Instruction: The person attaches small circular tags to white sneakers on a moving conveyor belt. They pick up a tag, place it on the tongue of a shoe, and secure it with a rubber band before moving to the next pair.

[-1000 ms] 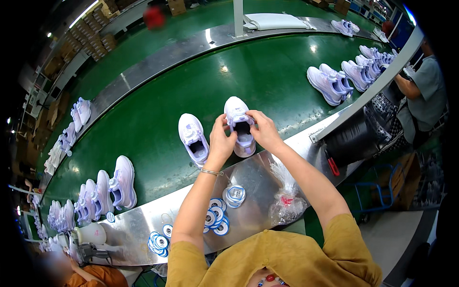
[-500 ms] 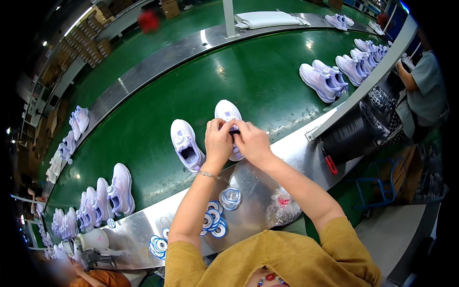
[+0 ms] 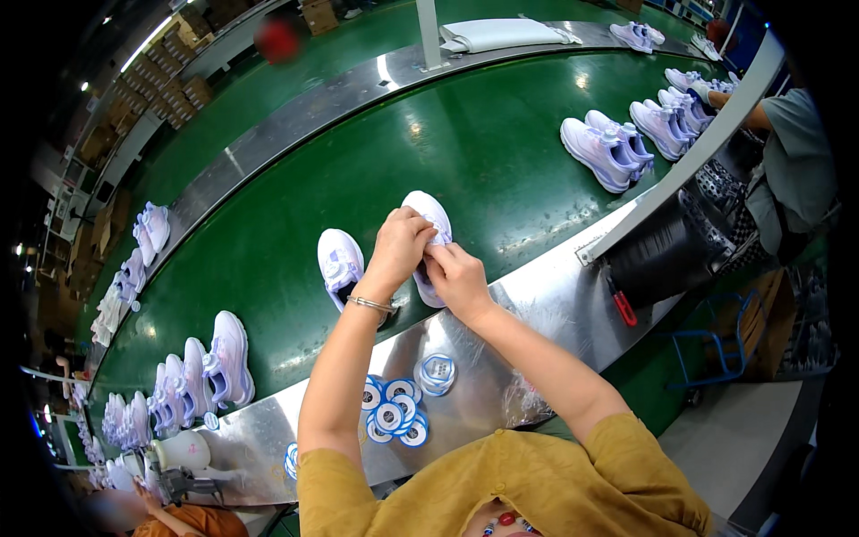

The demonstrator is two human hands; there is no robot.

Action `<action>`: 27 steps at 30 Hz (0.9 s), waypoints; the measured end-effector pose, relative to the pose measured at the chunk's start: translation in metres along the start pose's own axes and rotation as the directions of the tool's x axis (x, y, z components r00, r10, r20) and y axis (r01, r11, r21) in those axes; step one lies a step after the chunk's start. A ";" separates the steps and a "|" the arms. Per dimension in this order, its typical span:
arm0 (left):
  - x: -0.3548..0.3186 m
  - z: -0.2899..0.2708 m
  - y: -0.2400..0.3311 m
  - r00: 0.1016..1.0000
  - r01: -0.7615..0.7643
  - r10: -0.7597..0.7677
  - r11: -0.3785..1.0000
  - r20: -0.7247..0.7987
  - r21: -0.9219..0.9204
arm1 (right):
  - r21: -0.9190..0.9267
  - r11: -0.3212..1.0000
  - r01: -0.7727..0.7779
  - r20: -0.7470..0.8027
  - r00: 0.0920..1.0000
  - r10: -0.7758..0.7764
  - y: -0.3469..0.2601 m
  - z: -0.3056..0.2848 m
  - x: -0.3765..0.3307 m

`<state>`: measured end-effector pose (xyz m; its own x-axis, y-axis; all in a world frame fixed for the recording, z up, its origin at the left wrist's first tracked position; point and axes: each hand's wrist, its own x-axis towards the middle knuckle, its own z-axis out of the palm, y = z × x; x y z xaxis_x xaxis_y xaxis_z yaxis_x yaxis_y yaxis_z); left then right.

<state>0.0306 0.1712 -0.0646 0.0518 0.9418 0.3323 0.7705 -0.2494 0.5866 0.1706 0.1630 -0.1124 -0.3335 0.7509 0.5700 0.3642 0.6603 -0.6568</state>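
A white and lilac sneaker (image 3: pixel 427 205) stands on the green belt in front of me, its toe pointing away. My left hand (image 3: pixel 403 243) is closed at the sneaker's lacing, fingertips pinched together. Lower on the same shoe, my right hand (image 3: pixel 456 279) is closed at the tongue and opening. The hands cover most of the upper, so the exact part pinched is hidden. Just left of it stands a second matching sneaker (image 3: pixel 339 251), partly behind my left wrist, untouched.
Round blue-and-white tags (image 3: pixel 389 417) lie in a pile on the metal ledge (image 3: pixel 474 394), beside a crumpled clear plastic bag (image 3: pixel 523 400). More sneakers stand left (image 3: pixel 231 358) and right (image 3: pixel 595 150). A metal post (image 3: pixel 680 166) rises at right, near a red-handled tool (image 3: pixel 624 307). A co-worker's arm (image 3: pixel 756 116) reaches in.
My left hand has moved up toward the toe, my right hand slightly down along the shoe. The dark opening between my hands is now covered. At right, the co-worker's arm has moved toward the shoes.
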 end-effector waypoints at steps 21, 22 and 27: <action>0.016 -0.029 0.001 0.996 0.088 -0.090 0.994 0.022 0.061 | 0.147 0.989 -0.001 -0.022 1.000 0.004 -0.002 0.009 -0.001; 0.017 -0.029 0.008 0.986 0.121 -0.139 0.977 0.093 0.178 | 0.149 0.989 0.000 -0.021 1.000 0.003 -0.002 0.009 -0.001; 0.011 -0.027 -0.006 0.972 -0.070 0.038 0.989 0.230 0.130 | 0.167 0.986 0.001 -0.032 0.999 0.004 -0.005 0.012 -0.003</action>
<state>0.0091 0.1767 -0.0445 0.2258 0.9581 0.1759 0.8408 -0.2829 0.4615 0.1593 0.1570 -0.1169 -0.3039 0.7536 0.5829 0.2134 0.6502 -0.7292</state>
